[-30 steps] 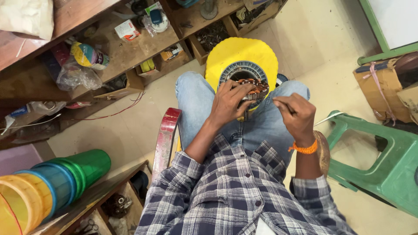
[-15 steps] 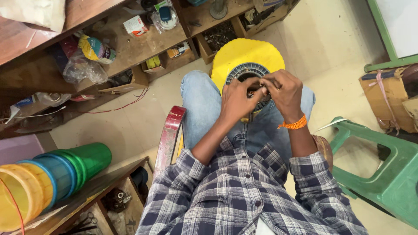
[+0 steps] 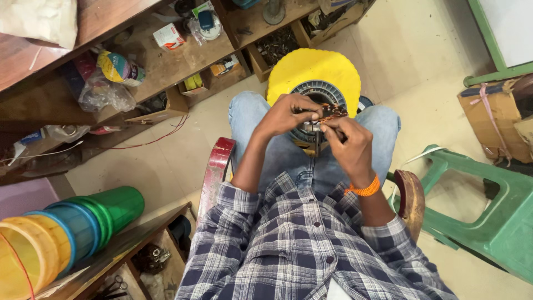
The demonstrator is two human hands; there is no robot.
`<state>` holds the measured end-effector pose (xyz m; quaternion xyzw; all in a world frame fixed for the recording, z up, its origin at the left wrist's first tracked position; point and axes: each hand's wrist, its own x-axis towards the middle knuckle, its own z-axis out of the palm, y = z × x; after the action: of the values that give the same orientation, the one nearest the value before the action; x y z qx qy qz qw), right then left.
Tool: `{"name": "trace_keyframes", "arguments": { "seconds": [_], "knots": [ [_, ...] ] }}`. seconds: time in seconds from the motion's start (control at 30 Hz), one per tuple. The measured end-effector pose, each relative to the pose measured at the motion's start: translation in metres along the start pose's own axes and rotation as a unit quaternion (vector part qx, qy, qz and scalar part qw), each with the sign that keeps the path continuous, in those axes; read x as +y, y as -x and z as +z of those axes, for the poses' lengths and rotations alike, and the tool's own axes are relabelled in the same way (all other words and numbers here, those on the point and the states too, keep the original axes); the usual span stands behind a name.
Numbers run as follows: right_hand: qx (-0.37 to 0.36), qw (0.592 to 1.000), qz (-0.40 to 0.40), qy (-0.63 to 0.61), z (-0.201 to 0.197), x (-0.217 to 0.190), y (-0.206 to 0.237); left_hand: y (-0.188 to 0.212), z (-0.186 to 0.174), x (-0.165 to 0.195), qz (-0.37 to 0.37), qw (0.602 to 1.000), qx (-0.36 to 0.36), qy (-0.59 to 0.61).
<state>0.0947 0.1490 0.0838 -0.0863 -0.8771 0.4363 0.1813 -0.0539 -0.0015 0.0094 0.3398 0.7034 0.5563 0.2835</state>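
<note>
Both hands are pinching copper wire [image 3: 331, 113] at the stator [image 3: 317, 105] resting on the lap: left hand [image 3: 288, 114] curling its fingers closed over the ring's near rim, right hand [image 3: 347, 141] nipping strands between thumb and fingertips. Grey slotted ring is lying against a yellow disc [image 3: 313, 69]. Fingers are hiding most of the winding; strand ends are too small to make out.

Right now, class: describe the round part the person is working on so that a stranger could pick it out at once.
Find the seated person's knees in blue jeans. Against them stands a yellow disc, and before it sits the grey slotted ring that both hands pinch. Only it carries copper wire on its toothed rim.
</note>
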Motion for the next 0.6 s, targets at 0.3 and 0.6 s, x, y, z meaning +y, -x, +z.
{"name": "trace_keyframes", "arguments": {
  "seconds": [0.3, 0.6],
  "knots": [
    [0.035, 0.998, 0.044, 0.020, 0.005, -0.014, 0.019, -0.009, -0.012, 0.007, 0.140, 0.987, -0.036, -0.070],
    [-0.006, 0.999, 0.035, 0.011, 0.028, 0.032, 0.050, -0.004, -0.010, 0.019, 0.125, 0.990, -0.061, -0.033]
  ]
}}
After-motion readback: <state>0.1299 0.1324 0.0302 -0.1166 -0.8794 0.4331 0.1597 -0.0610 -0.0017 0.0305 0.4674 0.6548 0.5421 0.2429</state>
